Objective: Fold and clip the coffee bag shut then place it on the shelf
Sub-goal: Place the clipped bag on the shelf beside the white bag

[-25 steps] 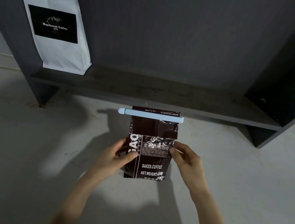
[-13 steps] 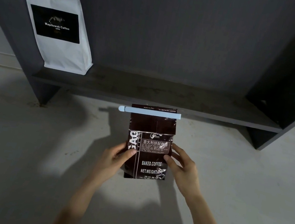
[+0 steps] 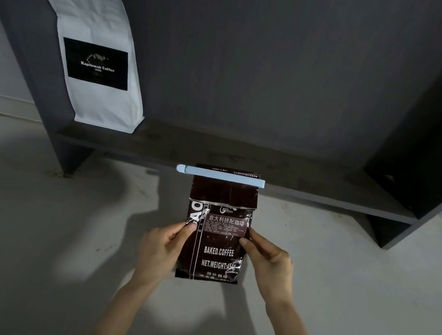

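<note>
Left hand [image 3: 164, 245] and right hand [image 3: 271, 259] pinching the side edges of the brown coffee bag [image 3: 214, 242], upright before the shelf [image 3: 314, 180], pale blue clip [image 3: 220, 175] across its folded top. Probably crinkly, slick foil, soft and moderately heavy; best gripped at the sides. Compared with a second ago, lifted slightly toward the shelf, grip lower.

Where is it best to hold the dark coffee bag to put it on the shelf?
Hold the dark coffee bag at its middle, one hand on each side edge, as the left hand and right hand do. It is upright, and the clip occupies the top.
</note>
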A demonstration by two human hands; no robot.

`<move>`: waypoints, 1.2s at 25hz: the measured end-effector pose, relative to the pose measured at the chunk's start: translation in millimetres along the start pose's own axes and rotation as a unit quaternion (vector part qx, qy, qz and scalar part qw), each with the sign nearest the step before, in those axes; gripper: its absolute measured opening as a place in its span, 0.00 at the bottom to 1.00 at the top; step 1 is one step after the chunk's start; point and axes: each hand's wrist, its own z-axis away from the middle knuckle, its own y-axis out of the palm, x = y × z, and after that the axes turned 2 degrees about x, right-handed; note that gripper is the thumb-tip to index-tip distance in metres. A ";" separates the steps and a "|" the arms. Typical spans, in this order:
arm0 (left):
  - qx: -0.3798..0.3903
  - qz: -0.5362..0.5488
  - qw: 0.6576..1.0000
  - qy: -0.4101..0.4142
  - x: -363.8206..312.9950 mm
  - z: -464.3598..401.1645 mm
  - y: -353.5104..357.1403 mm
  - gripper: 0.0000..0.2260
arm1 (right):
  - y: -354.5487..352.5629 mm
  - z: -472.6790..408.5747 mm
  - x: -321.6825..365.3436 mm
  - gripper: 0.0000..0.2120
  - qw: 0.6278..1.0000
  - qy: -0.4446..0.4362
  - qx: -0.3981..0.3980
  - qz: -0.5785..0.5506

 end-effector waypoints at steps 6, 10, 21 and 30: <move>-0.016 0.056 0.998 0.011 -26.4 -36.1 -36.5 0.20 | 19.1 -30.5 51.6 0.12 0.997 -0.061 0.025 -0.042; -0.097 0.011 0.994 0.046 -49.1 -72.8 -62.9 0.17 | 37.5 -59.4 86.3 0.13 0.994 -0.103 0.031 -0.032; -0.151 0.081 0.981 0.090 -64.0 -169.9 -107.4 0.12 | 94.1 -137.7 150.5 0.13 0.989 -0.141 0.029 -0.028; -0.186 0.066 0.980 0.022 -11.3 -200.9 -89.0 0.10 | 139.0 -164.7 115.3 0.15 0.990 -0.137 0.023 0.031</move>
